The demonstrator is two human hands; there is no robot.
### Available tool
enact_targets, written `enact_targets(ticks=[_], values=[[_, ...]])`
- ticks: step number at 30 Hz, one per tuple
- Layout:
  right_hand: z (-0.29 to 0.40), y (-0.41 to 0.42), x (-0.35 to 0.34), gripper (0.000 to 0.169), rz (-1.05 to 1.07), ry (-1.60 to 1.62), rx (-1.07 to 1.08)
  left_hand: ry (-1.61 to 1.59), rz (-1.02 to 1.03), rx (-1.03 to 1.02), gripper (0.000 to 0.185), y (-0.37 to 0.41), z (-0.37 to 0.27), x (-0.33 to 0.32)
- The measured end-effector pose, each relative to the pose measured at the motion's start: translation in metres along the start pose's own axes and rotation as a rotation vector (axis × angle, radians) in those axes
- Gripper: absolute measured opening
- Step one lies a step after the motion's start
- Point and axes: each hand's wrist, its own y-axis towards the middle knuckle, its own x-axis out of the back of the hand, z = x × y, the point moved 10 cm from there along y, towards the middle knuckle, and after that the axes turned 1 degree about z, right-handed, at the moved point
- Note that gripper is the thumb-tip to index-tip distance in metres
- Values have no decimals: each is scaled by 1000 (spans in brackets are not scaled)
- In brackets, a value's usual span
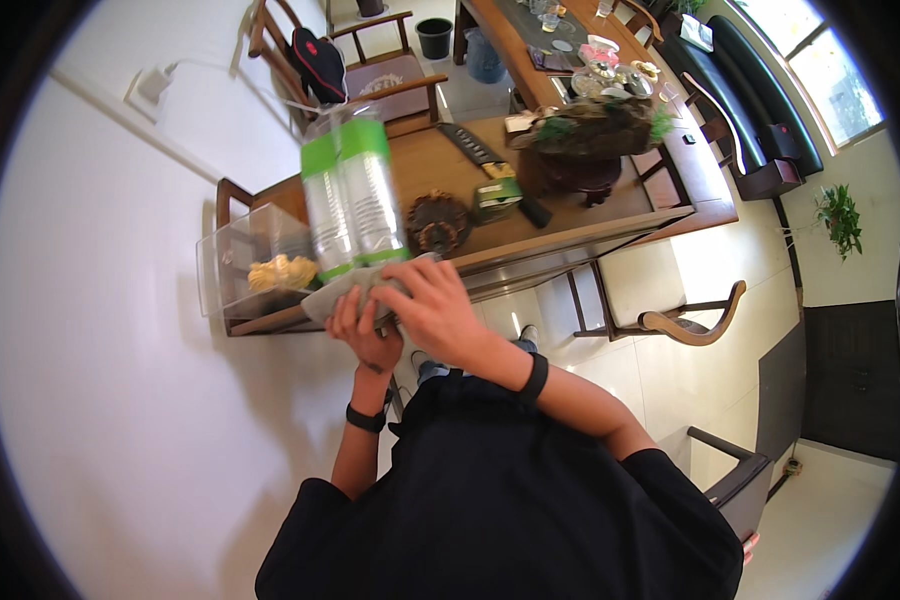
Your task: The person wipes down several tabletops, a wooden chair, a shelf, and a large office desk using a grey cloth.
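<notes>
In front of my body, both hands meet on a folded grey cloth (331, 301) at the near edge of a wooden table (420, 166). My left hand (367, 334) grips it from below, fingers curled over its front. From the right, my right hand (436, 311) presses its fingers onto the cloth. Just beyond stands a plastic-wrapped pack (352, 195) with green and silver bands, slightly blurred and bearing writing. A clear plastic box (229, 259) sits left of the pack, with a yellow carved ornament (281, 274) seen in it or behind it.
Right of the pack are a dark carved ornament (439, 221), a small green box (497, 196) and a driftwood planter (585, 127) on a stand. A wooden chair (634, 300) stands at the right. Another person's fingers (750, 547) show at the lower right.
</notes>
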Motion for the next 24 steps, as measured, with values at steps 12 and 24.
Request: enact_targets(ticks=[12,24], values=[[-130,-51,133,40,-13,41,-42,61,432,-30,68,99,-176,-76],[-279,-117,297,33,-100,-204,-259,-96,438,-261,74,111,-378,-210]])
